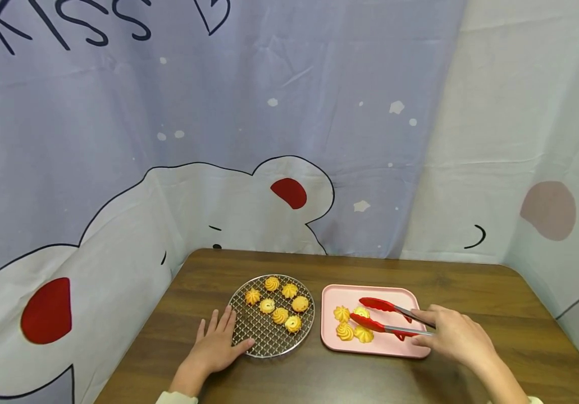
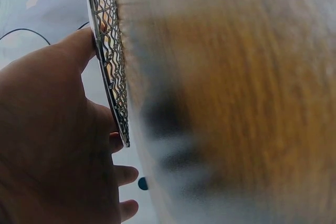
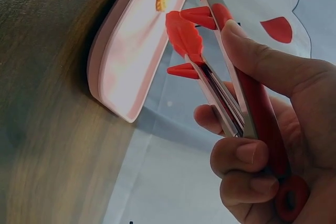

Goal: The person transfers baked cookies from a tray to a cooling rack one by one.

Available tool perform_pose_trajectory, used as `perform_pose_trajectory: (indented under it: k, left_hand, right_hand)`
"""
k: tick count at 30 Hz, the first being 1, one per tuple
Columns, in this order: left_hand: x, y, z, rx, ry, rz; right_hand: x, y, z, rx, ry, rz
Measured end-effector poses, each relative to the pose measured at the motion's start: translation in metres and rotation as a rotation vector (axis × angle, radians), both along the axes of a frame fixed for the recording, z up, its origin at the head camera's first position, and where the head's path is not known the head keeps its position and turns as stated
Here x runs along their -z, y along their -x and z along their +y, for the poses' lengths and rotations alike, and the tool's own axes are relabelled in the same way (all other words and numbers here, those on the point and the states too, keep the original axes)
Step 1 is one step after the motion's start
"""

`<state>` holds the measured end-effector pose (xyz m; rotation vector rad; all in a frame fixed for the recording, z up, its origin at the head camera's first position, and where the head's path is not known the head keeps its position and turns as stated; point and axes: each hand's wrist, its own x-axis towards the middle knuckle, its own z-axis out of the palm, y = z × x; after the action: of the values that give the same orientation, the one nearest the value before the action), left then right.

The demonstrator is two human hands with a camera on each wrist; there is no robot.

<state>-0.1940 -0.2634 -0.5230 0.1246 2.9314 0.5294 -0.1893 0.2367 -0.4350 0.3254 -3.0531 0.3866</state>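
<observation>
The right hand (image 1: 453,335) grips a pair of red tongs (image 1: 385,317), fingers and thumb curled round the handles, as the right wrist view shows plainly (image 3: 273,145). The tongs reach out ahead of the hand over a pink tray (image 1: 405,350), their two red tips spread apart. One tip lies just beside a yellow cookie (image 1: 361,312) near the middle of the tray; whether it touches the cookie cannot be told. Three more cookies (image 1: 350,325) sit on the tray just beyond the tips, on the side towards the other hand.

The left hand (image 1: 217,345) lies flat on the wooden table (image 1: 471,280) with its fingers straight and spread, holding nothing. Its thumb (image 2: 79,45) and fingertips touch the near edge of a round wire rack (image 1: 264,342). In the left wrist view the rack's rim (image 2: 107,61) runs right against the thumb. Six cookies (image 1: 280,303) rest on the rack, ahead of the fingers and towards the far side.
</observation>
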Motion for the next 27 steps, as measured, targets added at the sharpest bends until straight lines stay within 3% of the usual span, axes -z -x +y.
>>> perform_pose_trajectory:
  k: [12,27]
  left_hand:
    - [0.001,0.000,0.001,0.000,-0.011,0.014]
    - [-0.001,0.001,0.000,0.007,-0.002,0.018]
  right_hand:
    - [-0.004,0.011,-0.006,-0.030,-0.035,-0.003]
    - [-0.004,0.013,-0.004,-0.005,-0.047,-0.048]
